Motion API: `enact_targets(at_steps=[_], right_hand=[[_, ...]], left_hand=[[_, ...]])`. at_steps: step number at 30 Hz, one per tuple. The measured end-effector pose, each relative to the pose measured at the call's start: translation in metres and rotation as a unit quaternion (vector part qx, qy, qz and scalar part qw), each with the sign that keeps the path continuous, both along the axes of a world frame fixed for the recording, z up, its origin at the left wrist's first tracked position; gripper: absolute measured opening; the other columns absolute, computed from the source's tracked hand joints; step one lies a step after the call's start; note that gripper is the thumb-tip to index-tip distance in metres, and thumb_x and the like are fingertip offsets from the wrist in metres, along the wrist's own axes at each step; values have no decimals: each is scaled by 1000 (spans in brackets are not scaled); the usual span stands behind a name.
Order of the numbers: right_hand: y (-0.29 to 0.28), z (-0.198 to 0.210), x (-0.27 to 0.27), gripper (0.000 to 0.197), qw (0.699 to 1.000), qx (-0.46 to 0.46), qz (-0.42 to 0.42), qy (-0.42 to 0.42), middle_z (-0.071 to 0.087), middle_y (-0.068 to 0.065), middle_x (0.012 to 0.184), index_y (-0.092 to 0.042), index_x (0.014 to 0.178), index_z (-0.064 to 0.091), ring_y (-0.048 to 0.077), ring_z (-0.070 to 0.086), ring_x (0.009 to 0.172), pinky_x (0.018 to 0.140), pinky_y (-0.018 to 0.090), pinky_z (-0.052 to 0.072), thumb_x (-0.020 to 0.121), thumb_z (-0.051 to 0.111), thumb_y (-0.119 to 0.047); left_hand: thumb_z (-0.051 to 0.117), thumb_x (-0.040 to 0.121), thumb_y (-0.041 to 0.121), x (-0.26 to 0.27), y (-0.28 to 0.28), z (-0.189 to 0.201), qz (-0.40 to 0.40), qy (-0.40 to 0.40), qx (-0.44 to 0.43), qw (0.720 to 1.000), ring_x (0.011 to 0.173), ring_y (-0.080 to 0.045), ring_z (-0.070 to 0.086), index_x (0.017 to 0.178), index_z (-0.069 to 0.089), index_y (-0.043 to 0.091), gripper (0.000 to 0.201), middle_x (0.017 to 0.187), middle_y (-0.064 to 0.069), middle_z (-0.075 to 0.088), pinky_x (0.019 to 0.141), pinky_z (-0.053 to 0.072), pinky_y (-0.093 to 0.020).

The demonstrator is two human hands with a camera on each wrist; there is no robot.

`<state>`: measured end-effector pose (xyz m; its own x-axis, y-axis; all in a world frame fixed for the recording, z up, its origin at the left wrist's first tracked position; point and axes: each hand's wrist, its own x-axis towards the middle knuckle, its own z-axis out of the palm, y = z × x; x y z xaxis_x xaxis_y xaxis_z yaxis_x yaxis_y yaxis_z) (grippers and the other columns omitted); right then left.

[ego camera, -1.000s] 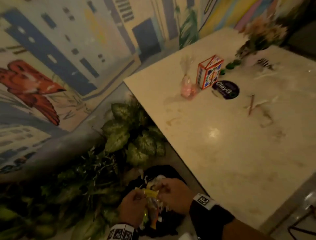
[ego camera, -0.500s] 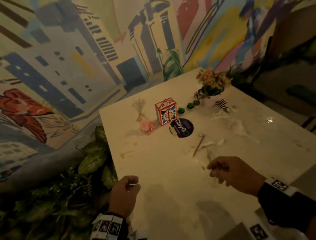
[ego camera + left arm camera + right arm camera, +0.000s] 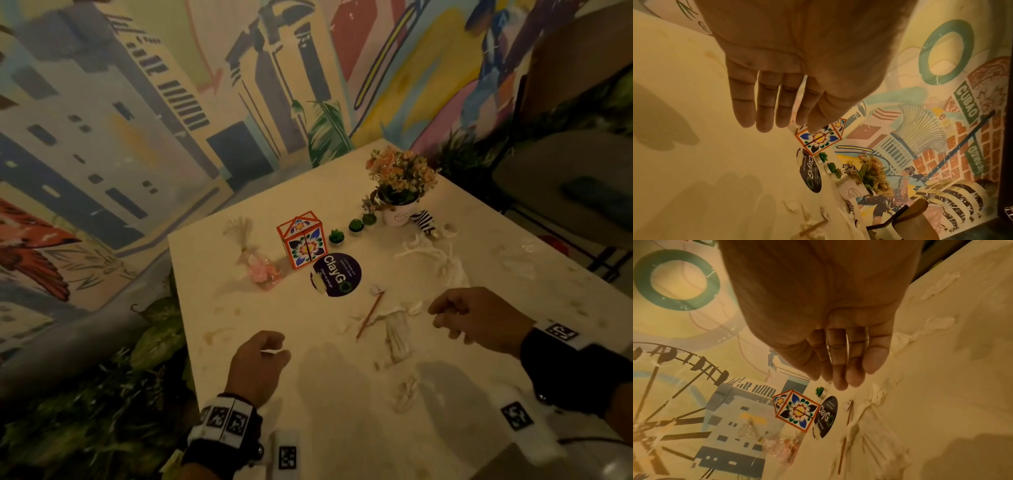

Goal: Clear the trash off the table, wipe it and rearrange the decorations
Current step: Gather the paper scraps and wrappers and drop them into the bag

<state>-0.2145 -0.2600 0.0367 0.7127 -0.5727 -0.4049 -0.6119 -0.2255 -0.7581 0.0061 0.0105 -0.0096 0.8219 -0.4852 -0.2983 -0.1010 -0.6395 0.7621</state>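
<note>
On the pale table (image 3: pixel 239 342) lie torn white tissue scraps (image 3: pixel 397 329), a thin brown stick (image 3: pixel 370 313) and a twisted tissue strip (image 3: pixel 431 257). Further back stand a floral box (image 3: pixel 303 240), a pink candy bag (image 3: pixel 260 270), a round dark ClayG disc (image 3: pixel 337 274), small green succulents (image 3: pixel 336 236), a flower pot (image 3: pixel 399 185) and a zebra figure (image 3: pixel 424 221). My left hand (image 3: pixel 274 349) hovers empty near the table's left edge, fingers relaxed (image 3: pixel 764 113). To the right of the stick and scraps my right hand (image 3: pixel 442 315) also hovers empty, fingers loosely extended (image 3: pixel 842 363).
Leafy plants (image 3: pixel 154 339) crowd the floor along the table's left edge, below the painted mural wall (image 3: pixel 137 137). A chair (image 3: pixel 565 164) stands at the far right. Another tissue scrap (image 3: pixel 406 394) lies near the front of the table.
A second ago both hands held wrappers over a black bag beside the table. They have since come up empty and moved out over the tabletop.
</note>
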Motion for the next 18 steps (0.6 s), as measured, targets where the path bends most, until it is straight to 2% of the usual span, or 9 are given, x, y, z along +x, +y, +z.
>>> enact_targets(at_steps=[6,11,13,15,18], right_hand=[[-42,2,7,9,1000,-7,-10,12,71,8,84,-14,91,67,21,63,69,59,32,49,85,64,-9],[-103,3,12,7,1000,-19,15,20,69,5,79,-16,89,67,18,62,69,57,27,47,85,65,-10],[-136,3,15,7,999,-32,27,28,67,3,80,-17,89,66,18,61,73,58,25,45,85,65,-11],[-169,0,15,6,997,-48,42,40,66,0,84,-17,89,66,18,60,79,62,22,43,85,66,-12],[-214,-9,16,8,993,-88,56,53,66,3,94,-17,90,67,20,59,88,74,27,43,83,69,-13]], left_hand=[[70,80,14,3,-56,-1,-45,8,44,998,86,-23,62,100,63,20,22,101,0,63,82,54,-40],[71,81,18,0,-111,-3,-41,7,70,997,89,-22,59,103,60,21,24,106,-3,62,85,52,-39],[69,83,20,-7,-135,-3,-38,0,84,996,90,-21,58,109,59,20,28,110,-2,60,86,52,-38],[67,85,23,-18,-163,-5,-42,-8,111,993,96,-22,59,119,57,18,36,118,-2,58,88,49,-35],[65,87,23,-35,-210,-7,-64,-8,132,989,114,-21,55,130,51,17,45,131,-3,54,95,44,-30]])
